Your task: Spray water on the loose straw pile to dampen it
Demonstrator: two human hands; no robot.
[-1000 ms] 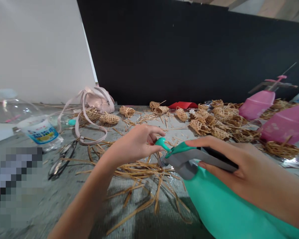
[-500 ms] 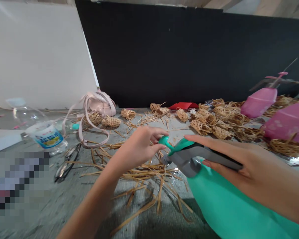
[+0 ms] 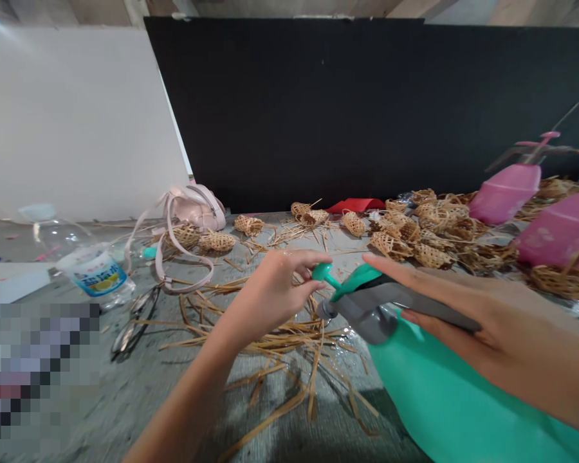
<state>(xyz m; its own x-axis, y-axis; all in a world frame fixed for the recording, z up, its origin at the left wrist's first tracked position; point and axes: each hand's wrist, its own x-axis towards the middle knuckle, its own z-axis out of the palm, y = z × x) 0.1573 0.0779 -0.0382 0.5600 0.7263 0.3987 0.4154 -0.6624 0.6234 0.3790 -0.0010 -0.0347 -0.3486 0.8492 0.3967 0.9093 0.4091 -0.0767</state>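
Two bare hands sit over loose straw strips (image 3: pixel 270 341): the right hand (image 3: pixel 492 321) wraps the grey handle of a teal pump sprayer (image 3: pixel 444 386), and the left hand (image 3: pixel 270 296) pinches narrowly at its nozzle (image 3: pixel 324 272). Wet fingers could slip, tipping the sprayer toward the woven baskets (image 3: pixel 429 247) beyond.

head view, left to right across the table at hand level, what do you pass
plastic water bottle → glasses → left hand → teal-and-grey sprayer head → right hand
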